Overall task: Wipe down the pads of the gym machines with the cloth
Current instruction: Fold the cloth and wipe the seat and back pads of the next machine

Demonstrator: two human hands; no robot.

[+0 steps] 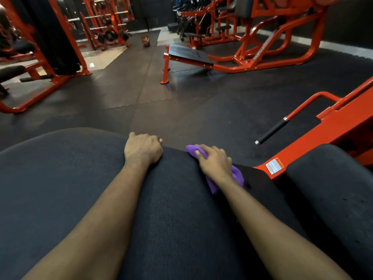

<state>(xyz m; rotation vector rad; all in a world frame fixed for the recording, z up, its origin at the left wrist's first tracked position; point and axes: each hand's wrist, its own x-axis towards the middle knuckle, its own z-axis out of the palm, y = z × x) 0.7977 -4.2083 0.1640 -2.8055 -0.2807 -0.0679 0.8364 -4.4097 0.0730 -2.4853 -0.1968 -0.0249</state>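
One black pad [171, 199]: left grip [143, 148] curled over its far edge, right grip [215, 160] clutching purple cloth [237, 175]; orange frame [333, 130] alongside.

Dark rubber floor [181, 102] of interlocking mats across the middle. At right, an orange frame [341, 126] with a white warning label [273, 166] low on it and a black-gripped handle [271, 131] jutting out above the floor. Far back, a small bin [145, 41] standing near racked weight plates [110, 35].
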